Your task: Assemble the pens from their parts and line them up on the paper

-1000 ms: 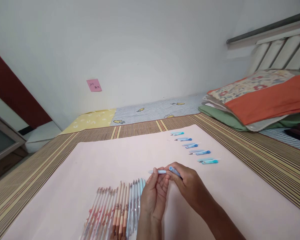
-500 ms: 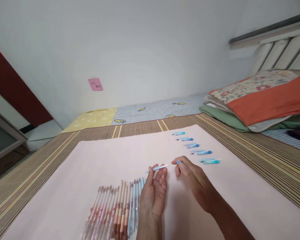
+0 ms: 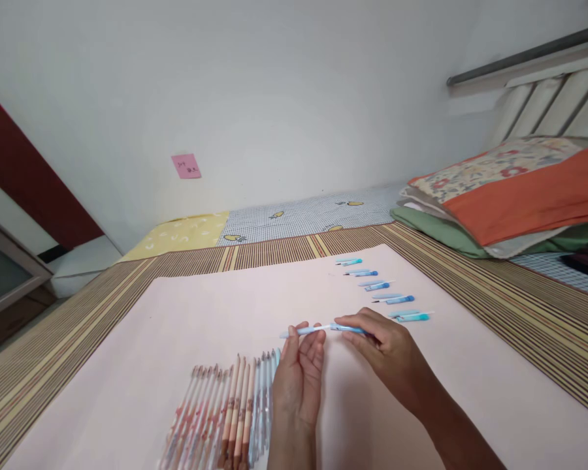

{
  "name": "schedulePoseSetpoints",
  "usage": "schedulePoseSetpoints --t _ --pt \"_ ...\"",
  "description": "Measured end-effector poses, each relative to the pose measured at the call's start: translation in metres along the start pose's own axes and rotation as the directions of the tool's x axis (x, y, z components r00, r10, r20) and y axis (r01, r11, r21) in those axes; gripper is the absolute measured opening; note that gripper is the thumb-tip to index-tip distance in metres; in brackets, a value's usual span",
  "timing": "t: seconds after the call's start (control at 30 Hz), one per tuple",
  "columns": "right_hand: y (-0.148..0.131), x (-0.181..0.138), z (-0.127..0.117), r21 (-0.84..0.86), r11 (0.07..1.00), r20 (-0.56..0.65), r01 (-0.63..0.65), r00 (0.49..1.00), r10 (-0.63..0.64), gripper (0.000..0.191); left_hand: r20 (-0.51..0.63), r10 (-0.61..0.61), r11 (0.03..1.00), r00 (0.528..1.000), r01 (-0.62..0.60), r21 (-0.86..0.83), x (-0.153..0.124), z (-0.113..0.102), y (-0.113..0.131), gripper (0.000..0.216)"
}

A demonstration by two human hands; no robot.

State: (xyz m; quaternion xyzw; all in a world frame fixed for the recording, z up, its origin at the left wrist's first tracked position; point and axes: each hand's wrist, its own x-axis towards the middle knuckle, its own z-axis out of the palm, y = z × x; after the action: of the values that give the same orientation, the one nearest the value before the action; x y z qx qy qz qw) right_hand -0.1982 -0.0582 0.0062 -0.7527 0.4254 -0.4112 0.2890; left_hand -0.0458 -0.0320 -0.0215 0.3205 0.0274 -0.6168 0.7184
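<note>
My left hand (image 3: 300, 375) pinches a light blue pen body (image 3: 301, 331) by its barrel, holding it level above a pale pink sheet (image 3: 186, 313). Just to its right, my right hand (image 3: 382, 349) grips a darker blue pen cap (image 3: 350, 328) and holds it against the pen's thin white end. A fan of pink and blue pens (image 3: 225, 408) lies on the sheet just left of my left wrist. Several separated blue pens and caps (image 3: 379, 290) lie in a row beyond my right hand.
The pink sheet lies on a striped bamboo mat (image 3: 68, 333) over a bed. Folded orange and green bedding (image 3: 514, 196) is stacked at the right by a metal headboard (image 3: 549, 72). A pink sticky note (image 3: 185, 166) is on the white wall.
A second ago both hands held pen and cap together; they pulled apart, and now my right hand has brought the cap back against the pen's end.
</note>
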Motion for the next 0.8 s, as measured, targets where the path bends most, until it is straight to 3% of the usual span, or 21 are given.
schedulePoseSetpoints --t 0.13,0.33,0.6,0.7,0.8 --pt "-0.005 0.000 0.003 0.089 0.990 -0.065 -0.113 0.991 0.119 0.011 0.033 -0.012 0.999 0.999 0.010 0.036 -0.002 0.000 0.000 0.017" --pt "-0.005 0.002 0.023 0.553 0.812 -0.074 -0.184 0.961 0.268 0.025 0.074 -0.093 0.990 0.993 0.100 -0.097 -0.002 0.000 -0.002 0.016" --pt "0.003 0.004 0.032 0.585 0.797 -0.093 -0.152 0.963 0.251 0.027 -0.007 -0.034 0.998 0.999 0.034 -0.057 -0.001 -0.001 -0.006 0.009" --pt "0.006 0.004 0.032 0.592 0.789 -0.078 -0.163 0.963 0.258 0.028 0.023 0.003 1.000 1.000 -0.003 -0.001 -0.003 -0.001 -0.008 0.005" --pt "0.007 0.004 0.034 0.597 0.785 -0.049 -0.166 0.969 0.242 0.027 0.092 0.043 0.998 0.995 -0.048 0.045 -0.007 0.001 -0.011 0.015"
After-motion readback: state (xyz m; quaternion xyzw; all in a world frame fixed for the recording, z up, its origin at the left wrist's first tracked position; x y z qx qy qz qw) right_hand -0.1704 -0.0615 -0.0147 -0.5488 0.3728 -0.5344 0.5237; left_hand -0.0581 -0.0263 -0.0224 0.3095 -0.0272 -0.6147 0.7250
